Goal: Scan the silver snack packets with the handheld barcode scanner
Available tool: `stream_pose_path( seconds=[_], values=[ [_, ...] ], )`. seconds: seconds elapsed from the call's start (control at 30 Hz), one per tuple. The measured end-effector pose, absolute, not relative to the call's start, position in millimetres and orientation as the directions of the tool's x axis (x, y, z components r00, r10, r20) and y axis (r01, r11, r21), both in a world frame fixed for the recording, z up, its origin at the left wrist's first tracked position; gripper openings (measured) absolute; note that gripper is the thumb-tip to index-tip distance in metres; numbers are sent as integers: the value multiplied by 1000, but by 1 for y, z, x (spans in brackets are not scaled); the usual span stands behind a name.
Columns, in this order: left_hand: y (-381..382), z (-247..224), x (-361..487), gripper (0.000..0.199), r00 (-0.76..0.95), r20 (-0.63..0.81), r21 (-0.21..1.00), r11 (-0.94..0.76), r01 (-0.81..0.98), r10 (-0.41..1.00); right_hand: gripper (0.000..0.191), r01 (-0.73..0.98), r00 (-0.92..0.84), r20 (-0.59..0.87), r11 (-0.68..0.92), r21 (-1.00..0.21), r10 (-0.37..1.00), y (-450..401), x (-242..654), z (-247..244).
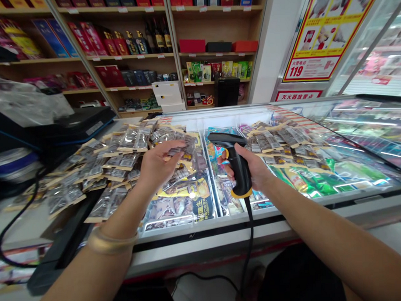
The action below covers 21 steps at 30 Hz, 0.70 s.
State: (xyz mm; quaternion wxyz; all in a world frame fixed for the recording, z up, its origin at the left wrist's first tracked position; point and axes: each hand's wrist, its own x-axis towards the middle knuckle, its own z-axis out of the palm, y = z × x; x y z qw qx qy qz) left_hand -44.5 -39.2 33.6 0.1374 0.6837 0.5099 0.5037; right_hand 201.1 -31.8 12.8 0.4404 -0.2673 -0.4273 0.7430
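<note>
My right hand (pixel 255 166) is wrapped round the grip of a black and yellow barcode scanner (pixel 239 164), whose head points left toward my other hand. A cable hangs from the scanner's base. Between the thumb and fingers of my left hand (pixel 161 163) is a small clear snack packet (pixel 185 144) with dark contents. Left of that hand lies a heap of similar packets (pixel 122 157) with tan edges, spread over the freezer's glass top and the counter. Another pile of packets (pixel 282 141) rests on the glass beyond my right hand.
Beneath the packets is a glass-topped freezer (pixel 197 245) holding colourful frozen goods. Black equipment (pixel 77 126) stands on the left counter, with a black cable (pixel 36 195) looping below it. Shelves of boxes and bottles (pixel 159 38) line the back wall.
</note>
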Motion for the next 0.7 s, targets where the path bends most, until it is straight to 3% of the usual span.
stream_pose_path(
  seconds=[0.1, 0.17, 0.5, 0.7],
  values=[
    [-35, 27, -43, 59, 8, 563, 658, -454, 600, 826, 39, -428, -475, -15, -245, -870, 880, -33, 201, 15],
    [-35, 23, -41, 70, 29, 531, 645, -427, 634, 847, 39, -426, -479, -2, -235, -874, 878, -34, 201, 17],
    [-40, 17, -33, 67, 138, 474, 332, -321, 887, 870, 47, -356, -552, 0, -236, -904, 834, -35, 204, 14],
    [-39, 18, -33, 64, 174, 436, 266, -311, 912, 883, 46, -342, -544, -24, -248, -906, 839, -34, 203, 13]
  ],
)
